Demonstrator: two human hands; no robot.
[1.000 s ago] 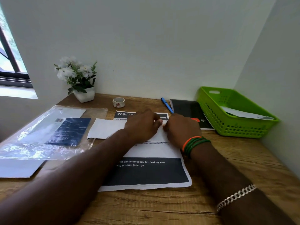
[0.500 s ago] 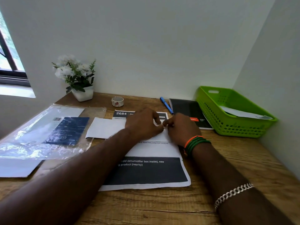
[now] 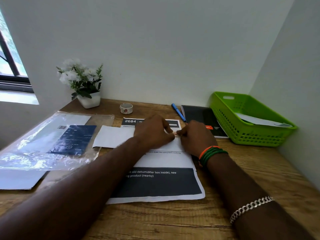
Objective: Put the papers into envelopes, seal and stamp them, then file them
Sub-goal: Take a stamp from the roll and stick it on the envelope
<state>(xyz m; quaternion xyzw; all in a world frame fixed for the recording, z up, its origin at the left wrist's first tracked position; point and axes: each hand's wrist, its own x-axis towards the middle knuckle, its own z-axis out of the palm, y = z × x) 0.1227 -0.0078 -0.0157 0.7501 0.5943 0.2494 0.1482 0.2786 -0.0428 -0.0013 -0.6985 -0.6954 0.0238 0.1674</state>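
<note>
Little has shifted since the earlier frames: both hands have been kept over the white envelope [image 3: 112, 139], with the fingertips drawn a touch closer together at its right end. The left hand [image 3: 152, 131] is laid knuckles-up on the envelope, apparently so that it is held flat and cannot slide on the printed sheet [image 3: 161, 181] beneath. The right hand [image 3: 195, 135] is set just beside it, thumb and forefinger brought to meet those of the left. Between the two a small pale-reddish scrap [image 3: 175, 134] is seen, pinched or pressed down by both grips; whether it is tape or a stamp cannot be told, and how firmly either grip is closed on it cannot be told either.

The step in hand is judged to be sealing or stamping, with filing not yet done for this envelope. A roll of patterned tape [image 3: 126, 108] is stood near the wall, within reach, which would suit that reading. The green basket [image 3: 225, 108] is kept at the right end of the bench [image 3: 259, 167], well apart from the work, and a white envelope or paper [image 3: 259, 121] is already lying in it, so it is taken to be the filing place. A clear plastic sleeve [image 3: 43, 144] holding further stationery is lain to the left, presumably as stock. A blue pen [image 3: 179, 112] and a black notebook [image 3: 199, 116] are left beyond the hands, untouched.
</note>
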